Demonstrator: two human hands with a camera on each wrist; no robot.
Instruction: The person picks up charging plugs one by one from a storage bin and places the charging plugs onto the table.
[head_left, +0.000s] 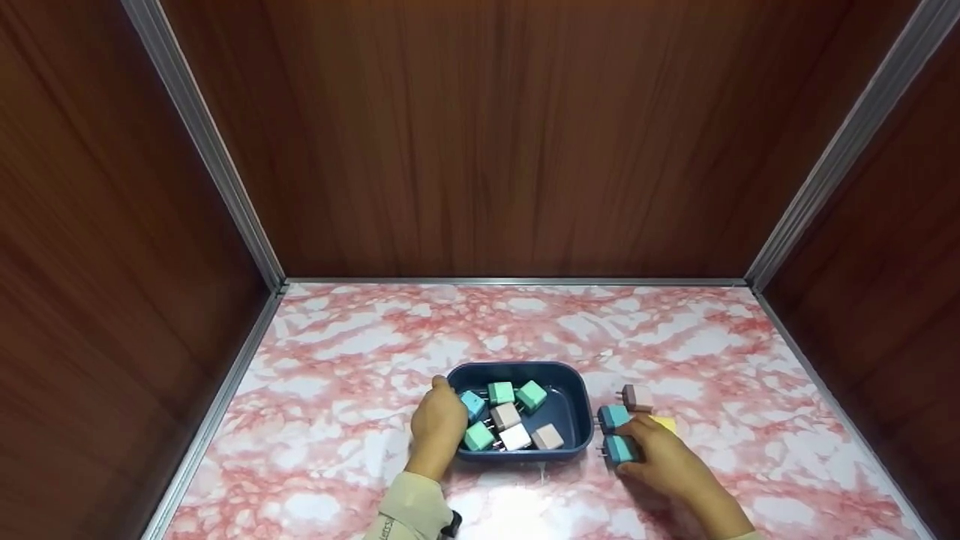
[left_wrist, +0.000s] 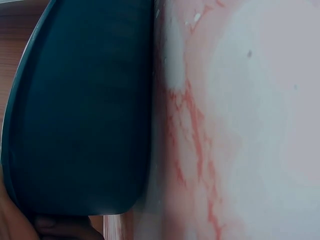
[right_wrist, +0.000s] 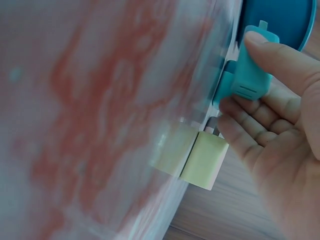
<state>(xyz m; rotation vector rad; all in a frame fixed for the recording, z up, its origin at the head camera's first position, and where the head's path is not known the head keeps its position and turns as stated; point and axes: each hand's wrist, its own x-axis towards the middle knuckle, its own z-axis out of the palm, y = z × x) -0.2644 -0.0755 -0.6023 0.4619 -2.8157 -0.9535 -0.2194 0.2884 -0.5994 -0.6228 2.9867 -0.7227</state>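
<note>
My left hand (head_left: 439, 420) grips the left end of a dark blue plastic box (head_left: 574, 405); in the left wrist view the fingers (left_wrist: 60, 227) curl at its end wall. Several plug chargers lie inside: green (head_left: 532, 395), blue (head_left: 472, 405), white (head_left: 514, 436) and pale pink (head_left: 548, 436). Right of the box, my right hand (head_left: 664, 457) pinches a teal plug charger (head_left: 619, 448), the thumb lying along it in the right wrist view. A second teal charger (head_left: 613, 417) sits just beyond, close to the fingers. Its prongs face the box.
A pink charger (head_left: 637, 397) and a yellow charger (right_wrist: 205, 160) stand near the right hand, the yellow one partly hidden in the head view. The marbled red-and-white table (head_left: 337, 427) is enclosed by dark wood panels (head_left: 480, 150) at the back and sides.
</note>
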